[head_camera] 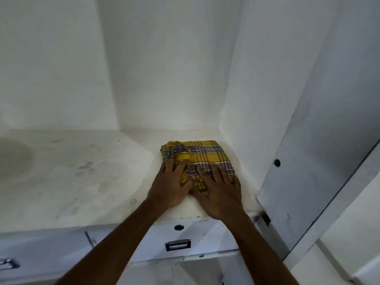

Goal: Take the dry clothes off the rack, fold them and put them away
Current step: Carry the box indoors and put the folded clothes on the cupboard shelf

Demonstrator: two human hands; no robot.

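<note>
A folded yellow checked cloth [202,153] with frayed fringes lies on a white cupboard shelf [86,182], close to the right inner wall. My left hand [170,187] rests flat on the cloth's near left corner, fingers spread and straight. My right hand [220,191] presses flat on its near right part, fingers stretched forward over the fabric. The near edge of the cloth is hidden under both hands.
The shelf surface is stained on its left side. An open grey metal cupboard door [308,161] stands at the right. Below the shelf are drawers with metal handles [177,244], another handle [8,263] at the far left.
</note>
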